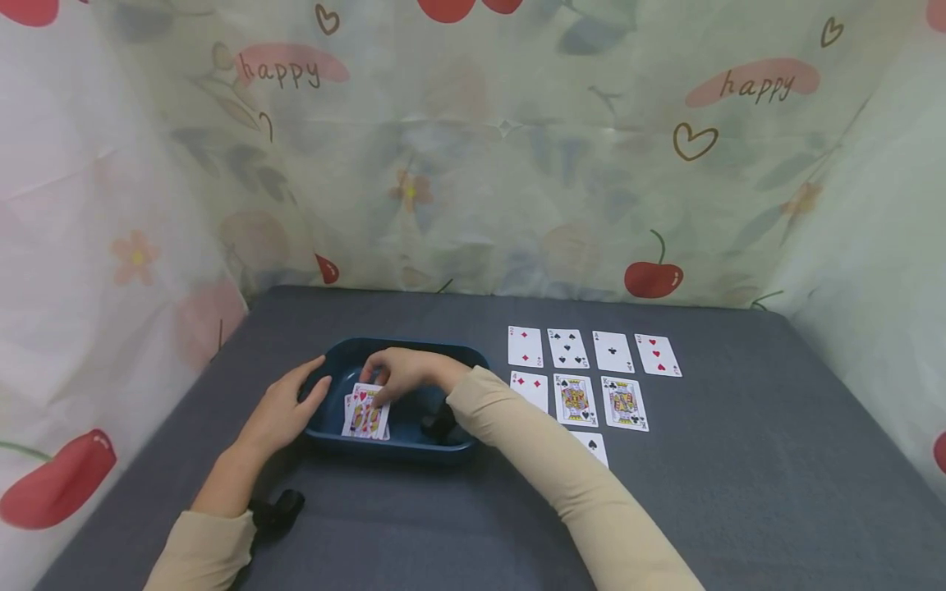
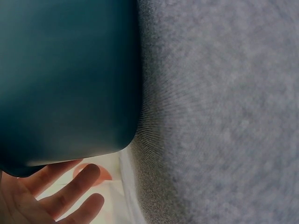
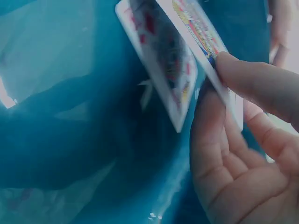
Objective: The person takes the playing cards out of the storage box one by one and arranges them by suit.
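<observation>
A dark blue tray sits on the grey cloth at centre left. My right hand reaches into it and pinches a face card between thumb and fingers; in the right wrist view that card stands lifted off another card over the tray's floor. A small fan of cards shows in the tray under this hand. My left hand rests with straight fingers against the tray's left wall. In the left wrist view its fingers lie beside the tray's outer wall.
Face-up cards lie to the right of the tray: a far row, a nearer row and one card partly hidden by my right sleeve. Patterned curtains close in the table on three sides. Bare grey cloth spreads at front right.
</observation>
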### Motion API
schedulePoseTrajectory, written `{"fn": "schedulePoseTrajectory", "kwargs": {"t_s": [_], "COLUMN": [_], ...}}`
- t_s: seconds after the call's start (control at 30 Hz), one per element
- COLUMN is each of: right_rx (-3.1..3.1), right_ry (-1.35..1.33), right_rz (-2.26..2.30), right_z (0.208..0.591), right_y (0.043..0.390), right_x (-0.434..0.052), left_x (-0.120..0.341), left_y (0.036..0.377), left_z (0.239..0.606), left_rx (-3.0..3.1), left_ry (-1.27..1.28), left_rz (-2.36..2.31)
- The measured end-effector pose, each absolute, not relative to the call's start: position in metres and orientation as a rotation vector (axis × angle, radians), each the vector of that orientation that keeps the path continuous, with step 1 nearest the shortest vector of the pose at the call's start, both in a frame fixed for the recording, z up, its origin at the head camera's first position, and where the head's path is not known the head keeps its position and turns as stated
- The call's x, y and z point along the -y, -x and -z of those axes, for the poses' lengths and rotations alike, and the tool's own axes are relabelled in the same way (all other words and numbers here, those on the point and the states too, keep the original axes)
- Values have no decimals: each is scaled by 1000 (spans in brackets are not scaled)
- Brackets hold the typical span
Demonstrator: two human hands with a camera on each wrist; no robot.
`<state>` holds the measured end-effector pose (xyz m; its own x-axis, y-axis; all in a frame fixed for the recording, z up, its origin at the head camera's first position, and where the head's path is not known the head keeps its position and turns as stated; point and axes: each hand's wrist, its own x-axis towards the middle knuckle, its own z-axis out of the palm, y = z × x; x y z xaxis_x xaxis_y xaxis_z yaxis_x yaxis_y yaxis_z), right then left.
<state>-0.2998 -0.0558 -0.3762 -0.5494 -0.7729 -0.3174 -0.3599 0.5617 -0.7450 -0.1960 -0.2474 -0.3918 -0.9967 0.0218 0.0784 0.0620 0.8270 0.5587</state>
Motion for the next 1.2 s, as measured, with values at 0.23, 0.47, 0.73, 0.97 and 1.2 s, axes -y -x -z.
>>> {"fn": "schedulePoseTrajectory", "kwargs": {"t_s": [0.23,0.47,0.73,0.97,1.2], "right_rx": [-2133,-2185,-2204,-2220,-2259], "right_ry": [923,944,874,821,768], "right_rz": [950,1050,1174,1255,1307], "right_z": [360,340,329,326,330], "right_y": [300,301,306,308,310], "right_x": [46,25,-2,-28,-52], "left_x": [247,247,248,248,248], "left_y": [196,196,195,195,195], "left_z": [390,390,390,391,393], "left_rx": [2942,2941,2926,2929,2934], "left_ry": [56,56,73,84,78], "left_rz": [902,884,898,892,891]}}
